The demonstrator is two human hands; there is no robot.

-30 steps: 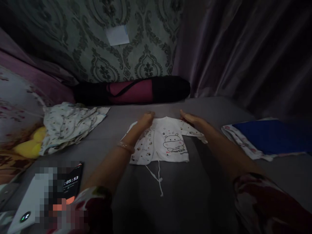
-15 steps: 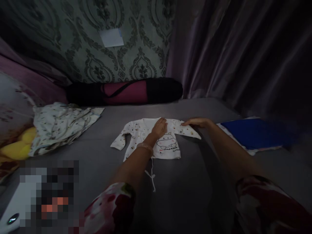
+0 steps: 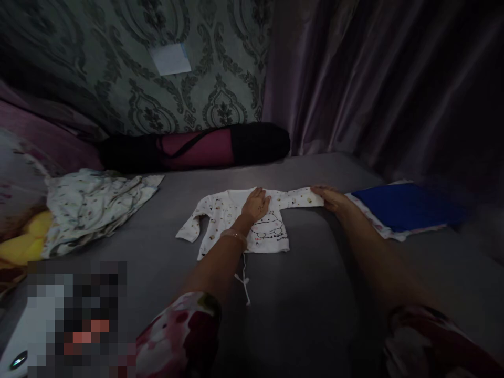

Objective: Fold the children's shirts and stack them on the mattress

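A small white long-sleeved shirt (image 3: pixel 220 215) with a printed animal face lies flat on the grey bed sheet (image 3: pixel 291 294). My left hand (image 3: pixel 258 205) rests flat on its upper chest near the neckline, fingers extended. At the right cuff, my right hand (image 3: pixel 329 199) pinches the end of the sleeve, which is stretched straight out to the side. The other sleeve bends down at the left. White strings trail from the shirt's lower edge.
Crumpled patterned cloth (image 3: pixel 94 210) and a yellow item (image 3: pixel 27 239) lie left. A black and maroon roll (image 3: pixel 197 148) lies along the wall. Folded blue cloth (image 3: pixel 405 206) sits right, and a pale object (image 3: pixel 39 325) is at the lower left, partly pixelated.
My right hand has moved outward to the cuff and taken hold of it. The right sleeve has gone from slanting downward to nearly level. My left hand stays on the shirt.
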